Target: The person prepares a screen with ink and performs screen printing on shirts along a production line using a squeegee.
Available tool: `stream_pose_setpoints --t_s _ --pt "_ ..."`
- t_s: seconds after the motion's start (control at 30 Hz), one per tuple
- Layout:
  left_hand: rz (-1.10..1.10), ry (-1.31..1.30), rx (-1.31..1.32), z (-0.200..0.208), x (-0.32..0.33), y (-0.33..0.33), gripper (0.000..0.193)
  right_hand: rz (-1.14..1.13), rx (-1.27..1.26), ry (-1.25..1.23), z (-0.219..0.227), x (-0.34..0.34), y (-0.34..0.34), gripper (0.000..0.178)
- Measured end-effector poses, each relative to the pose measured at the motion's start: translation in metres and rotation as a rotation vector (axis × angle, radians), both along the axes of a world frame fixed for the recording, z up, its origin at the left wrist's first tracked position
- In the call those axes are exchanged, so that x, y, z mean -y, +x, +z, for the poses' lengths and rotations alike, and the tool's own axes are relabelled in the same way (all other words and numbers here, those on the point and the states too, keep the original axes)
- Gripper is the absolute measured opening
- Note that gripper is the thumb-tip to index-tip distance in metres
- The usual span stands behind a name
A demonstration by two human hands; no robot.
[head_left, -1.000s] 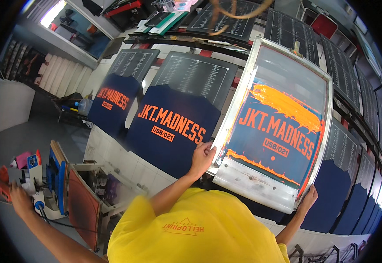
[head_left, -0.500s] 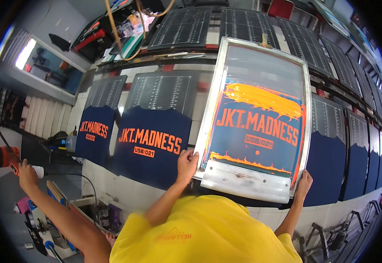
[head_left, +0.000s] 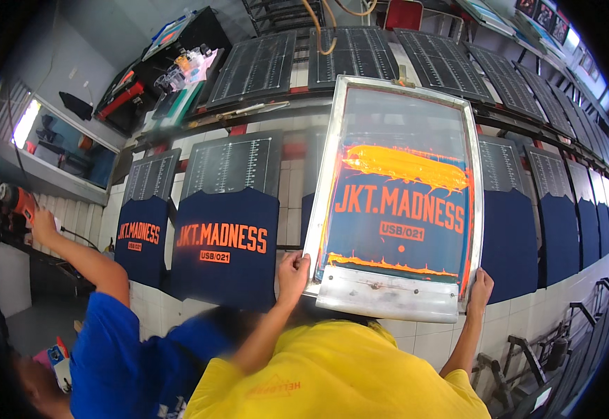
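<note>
With both hands I hold a silver-framed printing screen (head_left: pixel 476 188) by its lower sides. My left hand (head_left: pixel 292 276) is closed on the near left corner, and my right hand (head_left: pixel 482 285) grips the near right side. Thick orange ink (head_left: pixel 402 166) lies in a band across the mesh, above orange lettering. A wide metal squeegee (head_left: pixel 388 296) lies across the near end, a thin line of ink along its far edge. Left of the screen is a navy shirt (head_left: pixel 224 206) with orange lettering, stretched over a dark board. Whether the screen touches what is beneath it, I cannot tell.
At the left a co-worker in a blue sleeve (head_left: pixel 105 342) holds an orange heat gun (head_left: pixel 19 201). Another printed navy shirt (head_left: pixel 140 209) lies nearby. Plain navy shirts (head_left: pixel 517 237) continue rightward on boards. A far row of dark boards (head_left: pixel 350 52) runs behind a rail.
My view has shifted, while both hands keep their hold on the screen. The co-worker's blue-sleeved arm has come further into view, and the heat gun has risen in the picture.
</note>
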State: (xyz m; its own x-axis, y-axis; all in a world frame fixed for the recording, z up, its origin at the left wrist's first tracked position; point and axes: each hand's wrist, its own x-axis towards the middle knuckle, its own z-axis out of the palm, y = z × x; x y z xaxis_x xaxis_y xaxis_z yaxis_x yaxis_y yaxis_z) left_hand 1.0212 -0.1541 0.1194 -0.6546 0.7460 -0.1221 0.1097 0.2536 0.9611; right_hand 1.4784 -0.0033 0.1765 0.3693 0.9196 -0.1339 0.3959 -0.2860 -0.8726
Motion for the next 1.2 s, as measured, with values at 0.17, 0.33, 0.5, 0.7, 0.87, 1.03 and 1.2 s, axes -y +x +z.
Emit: stream_pose_setpoints --t_s 0.17,0.33,0.5,0.7,0.87,1.03,1.2 --pt "-0.028 -0.026 0.033 0.014 0.008 0.015 0.031 -0.022 0.019 0.014 -0.014 0.015 0.028 0.036" --pt "-0.070 -0.011 0.015 0.016 0.023 0.020 0.031 0.012 0.049 0.002 -0.011 0.036 0.039 0.035" --pt "-0.026 0.033 -0.051 -0.008 0.045 0.023 0.026 0.002 0.259 0.112 -0.037 0.048 0.051 0.035" --pt "0.018 -0.043 0.011 0.019 0.092 0.050 0.031 0.091 0.202 0.079 -0.005 0.052 0.044 0.037" --pt "-0.003 -0.060 -0.168 -0.031 0.135 0.043 0.030 0.030 0.243 0.037 -0.009 0.075 0.046 0.035" --pt "0.029 -0.176 -0.107 -0.052 0.155 0.038 0.033 0.141 0.240 0.062 -0.025 0.068 0.044 0.036" --pt "0.159 -0.218 0.028 0.004 0.149 0.078 0.034 0.173 0.198 0.081 -0.034 0.070 0.057 0.034"
